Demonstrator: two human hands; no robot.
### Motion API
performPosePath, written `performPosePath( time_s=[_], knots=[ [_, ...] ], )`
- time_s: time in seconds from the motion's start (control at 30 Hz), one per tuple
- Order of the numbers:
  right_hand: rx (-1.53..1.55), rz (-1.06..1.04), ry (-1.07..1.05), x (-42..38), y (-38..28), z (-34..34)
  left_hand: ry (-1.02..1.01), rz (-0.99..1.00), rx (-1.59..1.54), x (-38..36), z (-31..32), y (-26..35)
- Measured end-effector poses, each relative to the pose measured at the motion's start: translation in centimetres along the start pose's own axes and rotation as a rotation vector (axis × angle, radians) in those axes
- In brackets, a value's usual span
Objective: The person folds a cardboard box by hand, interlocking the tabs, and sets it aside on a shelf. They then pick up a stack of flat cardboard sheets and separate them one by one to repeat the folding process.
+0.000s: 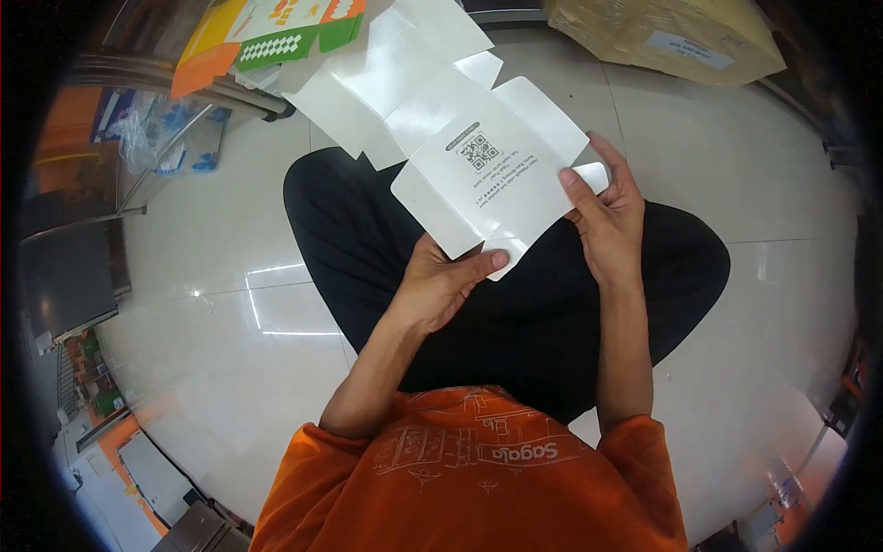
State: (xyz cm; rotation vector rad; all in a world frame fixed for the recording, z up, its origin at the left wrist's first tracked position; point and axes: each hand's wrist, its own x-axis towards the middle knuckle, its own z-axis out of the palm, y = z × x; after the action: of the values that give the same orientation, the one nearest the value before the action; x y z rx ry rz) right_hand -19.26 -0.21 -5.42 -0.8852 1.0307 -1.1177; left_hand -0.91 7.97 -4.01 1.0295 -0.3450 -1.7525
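Note:
An unfolded white cardboard box (515, 198) with a printed QR code and small text lies spread above my crossed legs. My left hand (448, 283) pinches its near flap, thumb on top and fingers hidden beneath. On the right side, my right hand (610, 207) grips the edge by another flap, its thumb on the printed face and its fingers behind. The far panels of the box stretch up and away from me, and creases divide them.
Orange and green printed cardboard (285, 37) sits at the upper left near a metal-legged rack. A brown wrapped package (671, 37) with a white label lies at the upper right. Clear plastic bags (175, 133) are at the left, and glossy floor tiles (212, 368) surround me.

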Motion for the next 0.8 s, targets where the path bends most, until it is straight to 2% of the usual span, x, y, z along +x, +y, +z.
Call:
performPosePath(
  time_s=[0.07, 0.17, 0.27, 0.3, 0.33, 0.37, 0.4, 0.47, 0.5, 0.53, 0.57, 0.6, 0.67, 0.73, 0.77, 0.8],
  knots=[
    [0.074, 0.055, 0.090, 0.1, 0.2, 0.1, 0.013, 0.001, -0.009, 0.4, 0.5, -0.9],
    [0.220, 0.062, 0.088, 0.2, -0.2, -0.2, 0.033, 0.031, 0.053, 0.9, 1.0, -1.8],
    [0.127, -0.038, 0.138, 0.6, 0.0, -0.7, -0.002, -0.062, 0.119, 0.4, 0.9, -1.4],
    [0.128, -0.043, 0.145, 0.8, 0.0, -1.3, -0.185, -0.204, 0.347, -0.2, 0.8, -0.8],
    [-0.006, -0.136, 0.178, 1.1, 0.1, -2.3, -0.368, -0.343, 0.576, -0.9, 0.7, -0.1],
    [-0.140, -0.228, 0.212, 1.2, 0.0, -3.1, -0.559, -0.283, 0.874, -1.8, 0.9, 0.6],
    [-0.139, -0.232, 0.220, 1.1, -0.5, -3.4, -0.566, -0.285, 0.879, -2.1, 1.5, 1.8],
    [-0.259, -0.315, 0.265, 0.6, -2.2, -3.7, -0.681, 0.027, 1.074, -2.5, 3.3, 4.4],
    [-0.262, -0.317, 0.281, 0.4, -2.7, -4.0, -0.538, 0.488, 1.216, -1.7, 4.3, 4.9],
    [-0.262, -0.320, 0.283, 0.1, -2.8, -4.2, -0.318, 0.728, 1.424, -1.0, 5.6, 6.0],
    [-0.339, -0.384, 0.288, -0.2, -3.0, -4.3, -0.204, 1.056, 1.445, 1.1, 6.5, 6.5],
    [-0.415, -0.451, 0.294, -0.4, -3.4, -4.4, -0.185, 1.194, 1.603, 2.7, 7.9, 8.0],
    [-0.371, -0.501, 0.314, -0.7, -3.6, -4.7, -0.191, 1.284, 1.631, 6.7, 9.4, 9.1],
    [-0.376, -0.586, 0.356, -1.0, -4.2, -5.0, -0.481, 1.207, 1.780, 9.2, 10.9, 9.8],
    [-0.455, -0.613, 0.362, -1.0, -4.6, -5.4, -0.499, 0.972, 1.765, 9.8, 11.6, 9.9],
    [-0.456, -0.628, 0.376, -0.8, -5.2, -5.8, -0.513, 0.990, 1.764, 9.8, 12.6, 10.1]
  ],
)
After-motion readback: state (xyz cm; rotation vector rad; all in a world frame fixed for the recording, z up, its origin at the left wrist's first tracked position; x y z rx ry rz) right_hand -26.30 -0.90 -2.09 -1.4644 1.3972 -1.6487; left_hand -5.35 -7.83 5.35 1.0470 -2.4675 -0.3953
